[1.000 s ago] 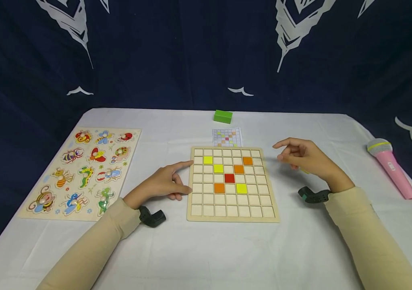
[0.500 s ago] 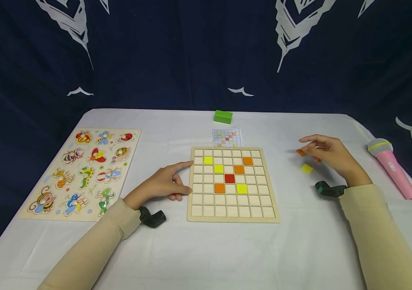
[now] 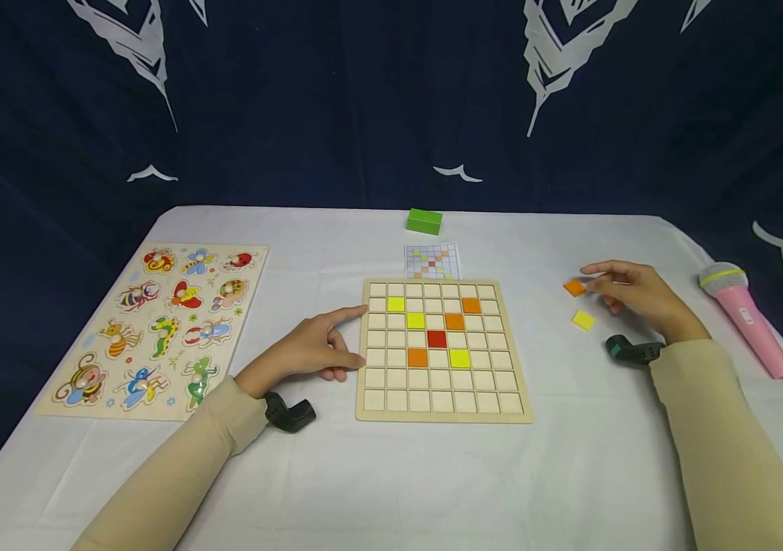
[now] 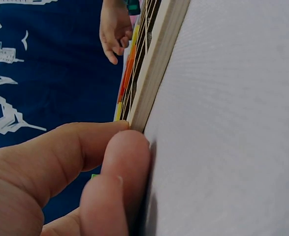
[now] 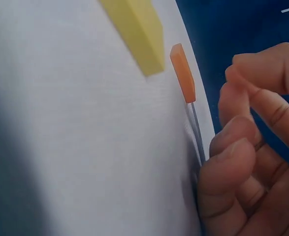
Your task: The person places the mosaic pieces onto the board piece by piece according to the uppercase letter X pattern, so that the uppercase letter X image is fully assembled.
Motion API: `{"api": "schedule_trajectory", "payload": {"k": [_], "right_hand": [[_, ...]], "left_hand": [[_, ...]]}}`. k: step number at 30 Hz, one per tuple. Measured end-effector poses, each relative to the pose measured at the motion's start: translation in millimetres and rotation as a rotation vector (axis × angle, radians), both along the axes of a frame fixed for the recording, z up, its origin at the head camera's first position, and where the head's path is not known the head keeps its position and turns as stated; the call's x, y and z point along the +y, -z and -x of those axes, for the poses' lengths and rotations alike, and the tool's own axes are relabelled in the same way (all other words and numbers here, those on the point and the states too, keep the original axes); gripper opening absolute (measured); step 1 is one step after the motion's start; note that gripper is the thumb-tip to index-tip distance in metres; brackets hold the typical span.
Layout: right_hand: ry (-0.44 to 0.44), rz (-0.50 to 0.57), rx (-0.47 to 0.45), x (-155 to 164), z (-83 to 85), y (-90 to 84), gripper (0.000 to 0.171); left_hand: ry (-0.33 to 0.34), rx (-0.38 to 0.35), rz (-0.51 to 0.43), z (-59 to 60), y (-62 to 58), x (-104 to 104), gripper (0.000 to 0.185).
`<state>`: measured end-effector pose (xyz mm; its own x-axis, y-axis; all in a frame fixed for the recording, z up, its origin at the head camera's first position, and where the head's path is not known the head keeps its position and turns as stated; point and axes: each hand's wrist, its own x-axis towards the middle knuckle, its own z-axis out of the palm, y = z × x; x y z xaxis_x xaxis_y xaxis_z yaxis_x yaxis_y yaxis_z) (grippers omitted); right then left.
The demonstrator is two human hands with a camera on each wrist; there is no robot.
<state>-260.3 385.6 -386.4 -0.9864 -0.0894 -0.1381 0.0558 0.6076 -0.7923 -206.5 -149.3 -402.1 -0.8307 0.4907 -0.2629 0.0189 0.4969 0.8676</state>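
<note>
A square wooden grid board with yellow, orange and red tiles in some cells lies mid-table. My left hand rests at its left side, index finger and thumb stretched to the edge. In the left wrist view, the board's side meets the index fingertip. Right of the board, a loose orange tile and a loose yellow tile lie on the cloth. My right hand hovers beside the orange tile with fingers loosely bent. The right wrist view shows a gap between these fingers and the orange tile.
Behind the board lie a small printed grid card and a green block. An insect picture puzzle board lies at the left. At the right is a pink microphone. A dark blue curtain hangs behind the table.
My right hand has moved right, away from the board, to the loose tiles, uncovering the orange and yellow ones. The left hand and the board have stayed put.
</note>
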Motion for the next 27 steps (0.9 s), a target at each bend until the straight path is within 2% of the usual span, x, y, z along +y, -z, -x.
{"api": "schedule_trajectory", "payload": {"k": [10, 16, 27], "right_hand": [[-0.087, -0.077, -0.09, 2, 15.1, -0.9, 0.052], [-0.117, -0.107, -0.107, -1, 19.0, -3.0, 0.053], [-0.093, -0.111, -0.123, 0, 16.5, -3.7, 0.05]], "left_hand": [[0.001, -0.002, -0.01, -0.5, -2.2, -1, 0.093], [0.0, 0.0, -0.009, -0.6, -2.0, -1, 0.093], [0.007, -0.001, -0.011, -0.8, -1.9, -1, 0.093]]}}
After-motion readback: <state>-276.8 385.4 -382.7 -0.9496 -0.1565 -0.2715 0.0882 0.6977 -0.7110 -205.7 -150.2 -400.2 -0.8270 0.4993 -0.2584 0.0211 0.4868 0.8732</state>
